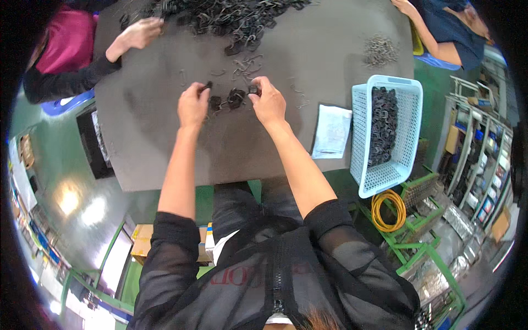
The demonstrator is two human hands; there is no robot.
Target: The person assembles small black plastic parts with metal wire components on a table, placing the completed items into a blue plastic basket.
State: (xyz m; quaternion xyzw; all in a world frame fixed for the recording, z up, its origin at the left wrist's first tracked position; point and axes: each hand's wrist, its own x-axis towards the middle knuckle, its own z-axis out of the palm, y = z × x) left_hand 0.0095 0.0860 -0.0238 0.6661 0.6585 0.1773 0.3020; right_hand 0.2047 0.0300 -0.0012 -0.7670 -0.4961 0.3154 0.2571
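Both arms reach forward over a grey table. My left hand (193, 104) pinches a small black part (206, 86) between thumb and fingers. In my right hand (268, 103) the fingertips close on another small black part (253, 89). Between the hands lie a few loose black parts (236, 98), apart from both. Thin metal hooks (247, 66) are scattered just beyond my fingers. Farther off spreads a big heap of black parts (220, 22), some with metal hooks in them. The exact shape of the held parts is too small to make out.
A light blue basket (358, 137) holding black parts stands at the table's right edge, beside a pale printed packet (332, 132). A pile of metal hooks (380, 50) lies at far right. Co-workers' hands (144, 33) reach in at far left and far right.
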